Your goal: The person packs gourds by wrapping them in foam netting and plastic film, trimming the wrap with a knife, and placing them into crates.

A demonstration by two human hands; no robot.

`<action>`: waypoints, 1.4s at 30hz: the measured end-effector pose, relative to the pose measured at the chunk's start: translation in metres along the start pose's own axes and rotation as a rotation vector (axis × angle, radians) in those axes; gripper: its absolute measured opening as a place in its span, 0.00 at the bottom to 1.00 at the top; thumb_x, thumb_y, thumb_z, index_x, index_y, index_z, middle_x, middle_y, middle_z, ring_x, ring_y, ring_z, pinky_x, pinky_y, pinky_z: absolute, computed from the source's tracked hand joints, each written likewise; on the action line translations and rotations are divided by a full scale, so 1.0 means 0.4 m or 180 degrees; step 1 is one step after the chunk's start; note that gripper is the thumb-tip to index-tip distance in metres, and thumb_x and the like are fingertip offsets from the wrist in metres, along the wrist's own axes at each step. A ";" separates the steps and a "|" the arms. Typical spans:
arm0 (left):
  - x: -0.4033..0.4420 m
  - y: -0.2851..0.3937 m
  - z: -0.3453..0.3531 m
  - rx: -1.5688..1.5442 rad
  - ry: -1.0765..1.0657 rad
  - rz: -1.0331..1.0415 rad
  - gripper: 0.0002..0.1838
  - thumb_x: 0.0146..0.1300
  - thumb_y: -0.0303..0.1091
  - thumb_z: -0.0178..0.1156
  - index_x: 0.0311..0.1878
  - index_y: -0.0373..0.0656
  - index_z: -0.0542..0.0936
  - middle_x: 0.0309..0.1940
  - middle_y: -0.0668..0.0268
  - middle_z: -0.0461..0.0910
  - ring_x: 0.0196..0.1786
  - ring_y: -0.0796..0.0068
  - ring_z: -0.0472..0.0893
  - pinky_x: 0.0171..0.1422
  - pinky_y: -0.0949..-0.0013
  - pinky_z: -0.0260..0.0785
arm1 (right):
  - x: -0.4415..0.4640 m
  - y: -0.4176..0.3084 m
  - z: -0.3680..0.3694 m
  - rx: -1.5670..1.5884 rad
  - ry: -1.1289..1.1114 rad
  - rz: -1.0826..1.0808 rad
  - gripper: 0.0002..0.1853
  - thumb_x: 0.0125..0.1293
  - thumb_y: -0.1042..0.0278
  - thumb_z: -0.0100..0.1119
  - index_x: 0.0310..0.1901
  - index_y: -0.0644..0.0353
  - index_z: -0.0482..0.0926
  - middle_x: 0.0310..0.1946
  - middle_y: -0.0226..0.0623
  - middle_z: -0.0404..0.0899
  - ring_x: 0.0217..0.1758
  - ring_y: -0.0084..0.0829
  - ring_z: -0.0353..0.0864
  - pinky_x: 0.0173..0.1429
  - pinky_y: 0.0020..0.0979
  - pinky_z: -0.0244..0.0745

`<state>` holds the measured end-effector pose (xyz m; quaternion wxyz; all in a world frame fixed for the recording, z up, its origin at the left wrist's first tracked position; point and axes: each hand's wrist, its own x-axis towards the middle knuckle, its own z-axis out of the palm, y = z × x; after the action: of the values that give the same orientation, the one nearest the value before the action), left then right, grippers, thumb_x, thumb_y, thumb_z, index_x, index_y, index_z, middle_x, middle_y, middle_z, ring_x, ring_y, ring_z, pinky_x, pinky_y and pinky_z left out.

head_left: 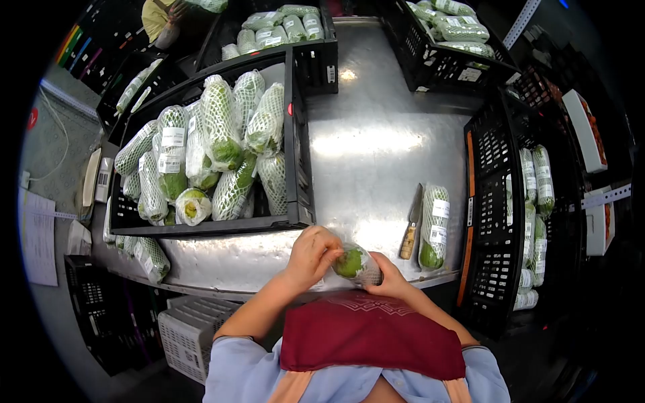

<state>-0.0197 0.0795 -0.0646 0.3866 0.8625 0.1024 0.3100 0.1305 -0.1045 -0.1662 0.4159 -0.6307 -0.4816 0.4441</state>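
A green papaya [349,263] in a white foam net is held close to my body at the table's front edge, its bare green end turned to the left. My right hand [390,277] is closed around the netted side. At the bare end, the fingers of my left hand [314,252] are pinched together against the fruit; what they grip is too small to make out. To the right on the metal table lie a knife [410,228] with a wooden handle and another netted papaya [435,232] with white labels.
A black crate [201,232] of netted papayas stands left on the metal table [363,161]. More black crates [463,74] line the back and right. Netted papayas [151,258] lie at the front left. A person's hand [176,10] shows at top left.
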 end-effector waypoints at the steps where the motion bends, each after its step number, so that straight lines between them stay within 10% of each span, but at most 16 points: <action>1: 0.009 -0.006 -0.004 0.0217 -0.0064 0.0019 0.07 0.54 0.27 0.59 0.29 0.43 0.69 0.25 0.65 0.73 0.28 0.66 0.71 0.36 0.64 0.62 | 0.001 -0.010 -0.001 0.0091 -0.0071 0.0116 0.39 0.42 0.66 0.65 0.59 0.64 0.61 0.53 0.48 0.66 0.58 0.41 0.66 0.61 0.35 0.61; 10: 0.119 -0.075 0.126 -0.2734 0.0433 -0.2487 0.09 0.63 0.37 0.56 0.33 0.43 0.71 0.18 0.74 0.67 0.20 0.85 0.65 0.23 0.78 0.58 | 0.070 0.007 -0.090 0.1909 -0.1525 0.1167 0.43 0.45 0.70 0.60 0.65 0.66 0.52 0.58 0.43 0.64 0.62 0.32 0.63 0.65 0.29 0.57; 14: 0.165 -0.114 0.168 -0.3305 0.0848 -0.3351 0.12 0.62 0.42 0.57 0.33 0.43 0.71 0.17 0.73 0.68 0.16 0.83 0.65 0.20 0.78 0.58 | 0.085 0.005 -0.110 0.1398 -0.0676 0.0117 0.46 0.52 0.63 0.62 0.68 0.63 0.46 0.65 0.46 0.53 0.69 0.32 0.53 0.69 0.32 0.49; 17: 0.176 -0.137 0.193 -0.3551 0.0799 -0.3297 0.12 0.62 0.42 0.57 0.33 0.43 0.71 0.16 0.73 0.67 0.17 0.83 0.65 0.20 0.78 0.59 | 0.133 -0.094 -0.142 0.1900 0.0425 0.0030 0.22 0.58 0.66 0.59 0.54 0.60 0.70 0.50 0.36 0.71 0.54 0.28 0.69 0.57 0.27 0.65; 20: 0.196 -0.116 0.218 -0.3469 0.0796 -0.3224 0.12 0.62 0.42 0.57 0.31 0.44 0.70 0.18 0.73 0.67 0.19 0.83 0.67 0.22 0.78 0.61 | 0.181 -0.185 -0.179 0.0094 0.0463 -0.0354 0.07 0.59 0.70 0.57 0.37 0.62 0.76 0.38 0.29 0.74 0.42 0.22 0.72 0.45 0.25 0.69; 30: 0.143 -0.162 0.209 -0.3803 0.0393 -0.2855 0.14 0.64 0.43 0.54 0.43 0.42 0.71 0.33 0.69 0.72 0.36 0.82 0.71 0.41 0.75 0.65 | 0.231 -0.120 -0.188 0.2692 0.0355 0.0662 0.05 0.57 0.72 0.60 0.34 0.62 0.77 0.31 0.28 0.76 0.33 0.17 0.70 0.39 0.20 0.66; 33: 0.111 -0.135 0.206 -0.2497 0.0207 -0.2299 0.18 0.65 0.42 0.53 0.51 0.39 0.69 0.40 0.67 0.73 0.43 0.81 0.71 0.48 0.75 0.63 | 0.246 -0.126 -0.192 0.2067 0.0561 0.0640 0.06 0.58 0.70 0.59 0.32 0.64 0.77 0.29 0.30 0.77 0.32 0.19 0.73 0.38 0.20 0.67; 42: 0.032 -0.202 0.247 -0.3055 -0.0213 -0.2621 0.22 0.65 0.42 0.53 0.56 0.39 0.68 0.47 0.64 0.73 0.51 0.77 0.70 0.56 0.73 0.62 | 0.222 -0.060 -0.147 0.1167 0.1132 0.0489 0.15 0.58 0.71 0.60 0.47 0.63 0.74 0.40 0.31 0.75 0.43 0.21 0.71 0.50 0.23 0.66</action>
<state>0.0564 0.0802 -0.1681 0.8210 0.4922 0.2632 0.1201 0.1937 -0.0189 -0.1421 0.5665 -0.6476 -0.2632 0.4364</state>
